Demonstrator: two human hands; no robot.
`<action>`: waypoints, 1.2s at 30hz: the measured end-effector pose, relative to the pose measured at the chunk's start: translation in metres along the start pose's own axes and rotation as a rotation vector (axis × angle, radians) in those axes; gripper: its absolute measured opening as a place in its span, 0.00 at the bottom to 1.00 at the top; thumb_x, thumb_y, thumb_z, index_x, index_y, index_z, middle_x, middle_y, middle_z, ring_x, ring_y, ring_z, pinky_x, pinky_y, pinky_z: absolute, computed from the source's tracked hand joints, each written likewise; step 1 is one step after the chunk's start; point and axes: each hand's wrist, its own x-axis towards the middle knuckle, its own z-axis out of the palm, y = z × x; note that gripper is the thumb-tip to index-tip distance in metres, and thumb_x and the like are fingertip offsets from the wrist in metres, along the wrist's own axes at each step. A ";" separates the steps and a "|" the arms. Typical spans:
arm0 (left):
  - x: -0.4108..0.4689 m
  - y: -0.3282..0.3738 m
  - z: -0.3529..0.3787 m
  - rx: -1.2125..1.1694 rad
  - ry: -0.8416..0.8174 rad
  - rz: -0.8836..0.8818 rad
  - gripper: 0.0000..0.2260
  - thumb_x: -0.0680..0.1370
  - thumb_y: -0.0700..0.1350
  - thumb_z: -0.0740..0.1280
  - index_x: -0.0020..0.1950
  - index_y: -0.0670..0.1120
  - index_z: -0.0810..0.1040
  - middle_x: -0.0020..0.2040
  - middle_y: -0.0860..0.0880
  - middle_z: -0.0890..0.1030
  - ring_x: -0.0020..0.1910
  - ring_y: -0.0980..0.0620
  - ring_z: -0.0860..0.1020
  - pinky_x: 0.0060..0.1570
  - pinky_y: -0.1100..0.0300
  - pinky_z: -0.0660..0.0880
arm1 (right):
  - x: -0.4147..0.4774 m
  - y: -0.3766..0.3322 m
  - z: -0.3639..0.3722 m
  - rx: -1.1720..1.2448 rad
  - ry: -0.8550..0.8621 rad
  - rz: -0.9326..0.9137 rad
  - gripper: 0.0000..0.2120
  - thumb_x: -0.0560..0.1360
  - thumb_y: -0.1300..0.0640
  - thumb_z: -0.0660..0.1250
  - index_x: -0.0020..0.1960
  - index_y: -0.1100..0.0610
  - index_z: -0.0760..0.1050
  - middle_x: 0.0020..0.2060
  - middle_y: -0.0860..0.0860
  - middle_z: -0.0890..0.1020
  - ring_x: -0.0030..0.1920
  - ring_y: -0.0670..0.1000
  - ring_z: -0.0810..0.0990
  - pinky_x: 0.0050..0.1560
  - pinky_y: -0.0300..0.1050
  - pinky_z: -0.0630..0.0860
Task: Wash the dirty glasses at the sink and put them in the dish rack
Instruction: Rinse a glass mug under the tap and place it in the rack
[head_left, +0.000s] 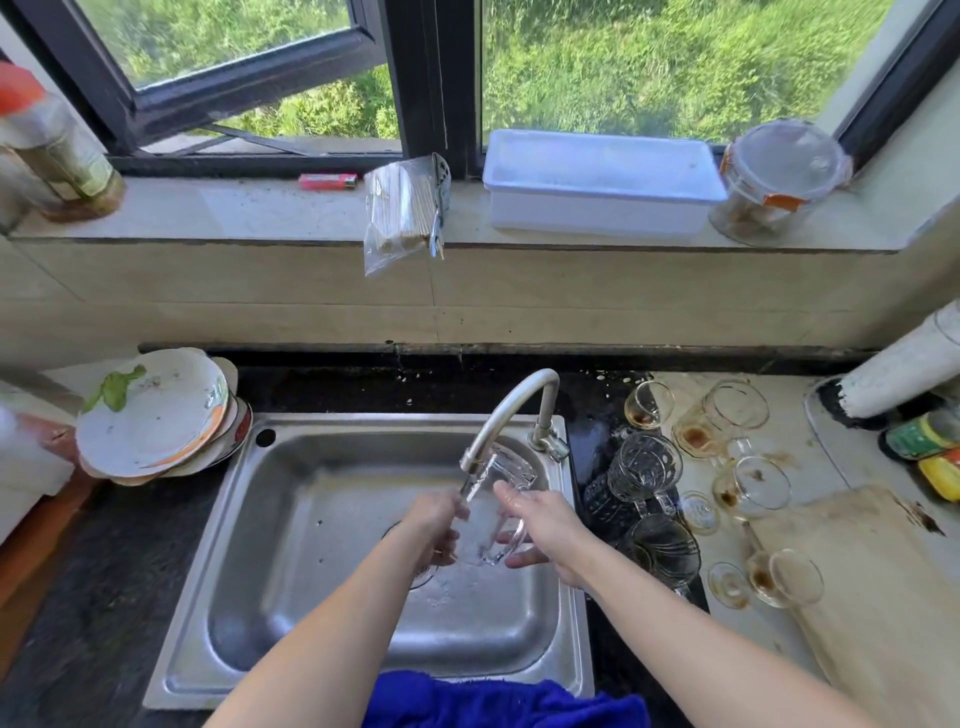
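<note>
Item: clear glass (511, 475), held between both hands over the sink (311, 493), under the running tap (511, 400); long axis tilted, far end up toward the spout, near end down by the fingers; right hand (545, 525) wrapped round its side, thumb on top; left hand (439, 525) curled on the near end; dirty glasses (727, 452) right of the right hand; stacked plates (156, 415) left of the left hand.

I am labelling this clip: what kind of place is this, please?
Most likely a home kitchen: a steel sink with a running tap, stacked dirty plates beside it, and stained glasses on the counter.
</note>
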 end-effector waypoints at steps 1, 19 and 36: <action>-0.001 0.002 0.001 0.097 -0.012 0.047 0.15 0.80 0.53 0.58 0.44 0.43 0.75 0.37 0.44 0.72 0.30 0.50 0.67 0.31 0.62 0.67 | 0.000 0.000 -0.004 -0.011 0.005 0.010 0.24 0.75 0.43 0.68 0.58 0.64 0.76 0.54 0.56 0.79 0.50 0.59 0.83 0.32 0.49 0.82; -0.061 0.003 -0.014 1.078 0.145 0.852 0.12 0.76 0.48 0.59 0.33 0.48 0.68 0.39 0.44 0.79 0.42 0.41 0.77 0.36 0.56 0.69 | -0.083 0.021 0.006 -0.524 0.467 -0.332 0.23 0.75 0.39 0.65 0.30 0.51 0.64 0.25 0.46 0.70 0.27 0.47 0.68 0.32 0.45 0.64; -0.248 -0.010 0.176 1.353 -0.162 1.569 0.11 0.78 0.48 0.59 0.53 0.46 0.79 0.49 0.45 0.82 0.47 0.43 0.79 0.40 0.57 0.71 | -0.330 0.099 -0.111 -0.200 1.292 -0.213 0.26 0.76 0.37 0.63 0.29 0.54 0.62 0.25 0.50 0.72 0.35 0.58 0.78 0.40 0.51 0.74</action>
